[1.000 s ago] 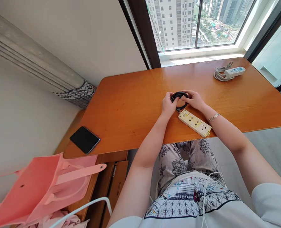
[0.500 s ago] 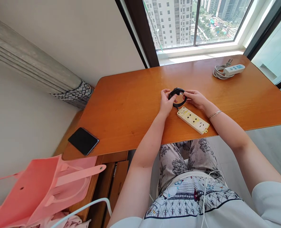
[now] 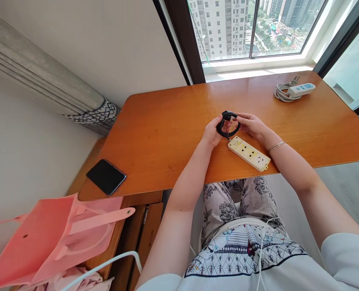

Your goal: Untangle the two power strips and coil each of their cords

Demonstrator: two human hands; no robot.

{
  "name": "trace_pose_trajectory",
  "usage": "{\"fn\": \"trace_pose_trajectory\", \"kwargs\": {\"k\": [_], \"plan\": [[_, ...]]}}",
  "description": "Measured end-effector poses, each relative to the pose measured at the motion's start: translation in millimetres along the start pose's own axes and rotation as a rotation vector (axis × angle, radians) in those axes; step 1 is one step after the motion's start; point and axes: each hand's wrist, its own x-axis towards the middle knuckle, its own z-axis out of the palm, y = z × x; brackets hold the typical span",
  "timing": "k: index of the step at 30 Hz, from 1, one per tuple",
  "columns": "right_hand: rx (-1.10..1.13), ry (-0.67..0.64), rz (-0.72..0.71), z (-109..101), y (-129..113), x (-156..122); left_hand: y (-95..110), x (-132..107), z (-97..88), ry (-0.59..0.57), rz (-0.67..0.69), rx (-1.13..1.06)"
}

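A black power cord point(image 3: 220, 128), wound in a small coil, is held up between my two hands over the table. My left hand point(image 3: 213, 131) is closed on the coil's left side. At the coil's right side, my right hand point(image 3: 252, 124) pinches it with thumb and fingers; the exact grip of the fingertips is partly hidden. The cord runs down to a cream-coloured power strip point(image 3: 249, 154) with yellow markings, which lies slanted on the table just below my hands, near the front edge.
On the wooden table point(image 3: 155, 141), a second white power strip point(image 3: 301, 89) with its grey cord coiled lies at the back right. A black tablet or phone point(image 3: 106, 177) rests at the front left corner. Below it hangs a pink bag point(image 3: 46, 238). A window point(image 3: 252, 30) is behind.
My left hand has shifted its hold, its thumb no longer lying across the front of the coil. The coil has turned slightly. The view has moved a little.
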Motion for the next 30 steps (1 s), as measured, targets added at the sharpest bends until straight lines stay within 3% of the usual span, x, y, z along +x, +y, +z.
{"fn": "trace_pose_trajectory", "kwargs": {"k": [10,13,15,17,19,22,26,30], "plan": [[-0.118,0.011,-0.009,-5,1,5,-8,9,-9.8,-0.003,0.126,0.123],[-0.324,0.12,-0.047,-6,0,8,-5,10,-12.8,0.008,0.155,0.097],[-0.529,0.17,0.001,-7,-5,6,-1,10,-15.6,0.025,0.2,0.074],[-0.72,0.073,0.139,-7,-14,0,2,10,-18.1,0.055,0.258,0.069],[-0.875,-0.111,0.266,-7,-25,-7,4,12,-19.5,0.095,0.319,0.079],[-1.005,-0.279,0.292,-9,-36,-16,3,13,-19.8,0.175,0.415,0.108],[-1.042,-0.331,0.216,-6,-38,-22,3,10,-17.8,0.218,0.519,0.24],[-1.181,-0.27,0.211,1,-37,-23,5,-3,-11.3,0.096,0.633,0.39]]}}
